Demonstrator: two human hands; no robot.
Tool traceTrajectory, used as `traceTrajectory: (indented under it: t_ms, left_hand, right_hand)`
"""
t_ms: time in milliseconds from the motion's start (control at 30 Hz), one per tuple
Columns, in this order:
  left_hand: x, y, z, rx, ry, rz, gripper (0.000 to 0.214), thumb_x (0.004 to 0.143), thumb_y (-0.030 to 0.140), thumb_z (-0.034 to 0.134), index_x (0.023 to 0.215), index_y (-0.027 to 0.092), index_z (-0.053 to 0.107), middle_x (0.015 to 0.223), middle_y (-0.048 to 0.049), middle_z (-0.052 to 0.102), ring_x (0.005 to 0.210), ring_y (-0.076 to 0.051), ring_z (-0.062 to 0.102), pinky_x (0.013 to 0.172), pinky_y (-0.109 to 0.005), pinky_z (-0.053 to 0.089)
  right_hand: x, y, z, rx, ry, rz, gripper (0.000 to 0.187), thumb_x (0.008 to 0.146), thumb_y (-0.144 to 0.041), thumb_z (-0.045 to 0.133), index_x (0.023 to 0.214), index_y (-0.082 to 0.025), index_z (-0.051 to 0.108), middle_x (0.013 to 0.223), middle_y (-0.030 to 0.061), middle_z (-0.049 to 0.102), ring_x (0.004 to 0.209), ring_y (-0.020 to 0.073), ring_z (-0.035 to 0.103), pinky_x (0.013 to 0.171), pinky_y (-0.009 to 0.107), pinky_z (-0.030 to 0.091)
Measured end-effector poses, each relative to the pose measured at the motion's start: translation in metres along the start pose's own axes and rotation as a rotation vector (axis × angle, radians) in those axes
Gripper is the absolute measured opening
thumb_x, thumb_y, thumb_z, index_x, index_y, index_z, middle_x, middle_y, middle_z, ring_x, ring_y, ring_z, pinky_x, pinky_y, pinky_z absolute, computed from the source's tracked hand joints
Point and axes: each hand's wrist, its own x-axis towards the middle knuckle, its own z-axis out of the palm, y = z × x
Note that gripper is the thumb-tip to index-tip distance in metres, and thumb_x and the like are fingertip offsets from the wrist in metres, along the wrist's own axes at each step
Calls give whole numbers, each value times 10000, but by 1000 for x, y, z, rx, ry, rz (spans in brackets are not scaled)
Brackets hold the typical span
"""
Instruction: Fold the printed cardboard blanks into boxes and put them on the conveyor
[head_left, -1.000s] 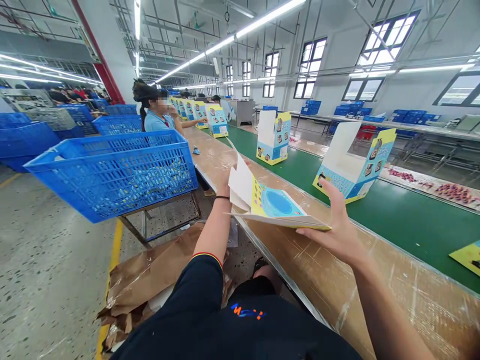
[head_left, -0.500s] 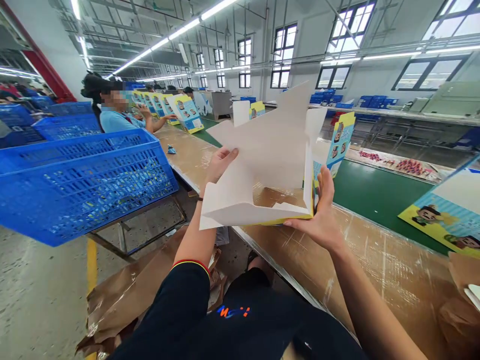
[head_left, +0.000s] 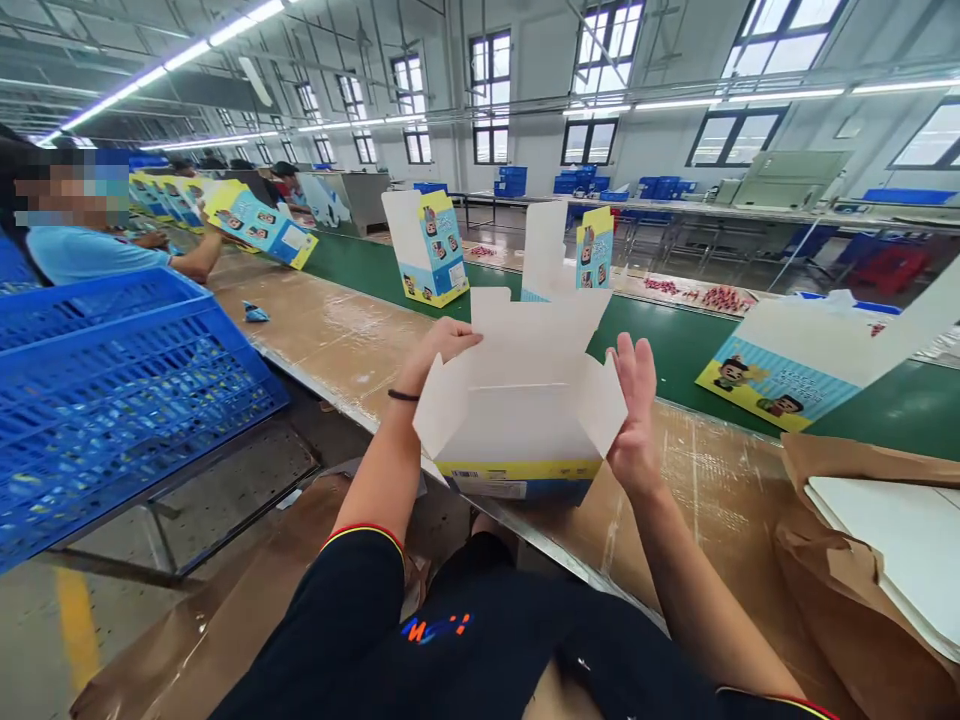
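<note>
I hold a printed cardboard box (head_left: 517, 415) upright in front of me, its white flaps spread and a yellow-and-blue edge at the bottom. My left hand (head_left: 439, 345) grips the box's left flap from behind, fingers curled over its top edge. My right hand (head_left: 634, 405) presses flat against the right flap with fingers straight and together. The box hovers over the near edge of the brown, film-wrapped table (head_left: 352, 340).
A green conveyor belt (head_left: 675, 345) beyond the table carries standing printed boxes (head_left: 427, 245) and a flat one (head_left: 780, 365). A blue crate (head_left: 112, 390) stands at left. White sheets on brown paper (head_left: 885, 540) lie at right. A co-worker in blue (head_left: 90, 245) holds a box further up.
The folded flat cardboard has been opened up into a box shape and turned to face me. My view has swung right along the line.
</note>
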Motion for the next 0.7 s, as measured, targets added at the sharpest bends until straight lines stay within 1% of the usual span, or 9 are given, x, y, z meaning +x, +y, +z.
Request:
traceTrajectory:
  t_ms: [67,100,200,267,333,433,500,600,700]
  left_hand:
    - [-3,-11,8,-62,-120,-41,203,621,335,848,565,182,728,517,5,645,477,-156,570,452,-251,404]
    - [-7,-14,12,-136,-128,-28,224,602,382,863,627,186,757,592,-15,700,546,-186,627,502,-275,461]
    - [-25,-20,25,-394,24,113,423,551,491,902,859,220,800,868,-55,800,813,-255,739,707,-349,577]
    - [-39,-22,34,-470,157,196,450,632,604,850,890,241,783,912,-66,802,920,-275,750,819,-403,598]
    - [-51,-25,39,-481,227,285,512,800,755,647,752,254,741,817,-77,776,928,-283,747,919,-479,593]
    - [-60,-28,34,-409,138,413,775,897,869,313,494,275,604,592,-84,667,819,-285,730,1090,-560,511]
    - [-59,-27,24,-296,36,419,807,839,934,293,400,291,504,477,-76,583,730,-294,705,1148,-572,458]
    - [-52,-19,10,-58,-102,374,771,772,953,395,366,299,433,428,-59,538,696,-296,683,1160,-555,429]
    - [-43,-8,5,209,-259,326,680,831,762,537,368,270,457,505,-51,580,687,-246,647,1034,-484,484]
  right_hand:
    - [7,-5,-7,37,1,72,907,921,-905,118,1627,-346,226,1704,76,283,1571,275,311,1230,475,382]
    - [11,-9,-8,34,22,113,841,957,-860,117,1552,-325,377,1615,92,420,1504,275,413,1198,462,414]
    - [18,-17,-6,-26,116,121,650,992,-795,301,1186,-278,643,1273,98,615,1270,290,576,1129,472,452]
    - [19,-20,-2,-35,143,55,559,996,-752,380,1025,-272,664,1137,85,615,1171,289,597,1093,480,464]
    - [17,-20,1,9,207,-2,473,1014,-669,398,923,-268,633,1063,80,598,1096,283,608,1054,484,483]
    - [12,-16,-3,108,422,-25,423,1020,-568,370,777,-252,510,989,80,553,998,274,628,988,489,516]
    - [11,-13,-8,190,476,16,446,1033,-558,322,762,-246,490,1031,81,556,963,260,646,948,480,535]
    - [18,-8,-16,257,327,157,407,1027,-604,356,997,-288,612,1134,70,625,949,246,670,876,434,554]
    - [31,-6,-17,149,14,319,448,996,-655,456,1178,-289,639,1025,55,708,914,237,666,820,383,544]
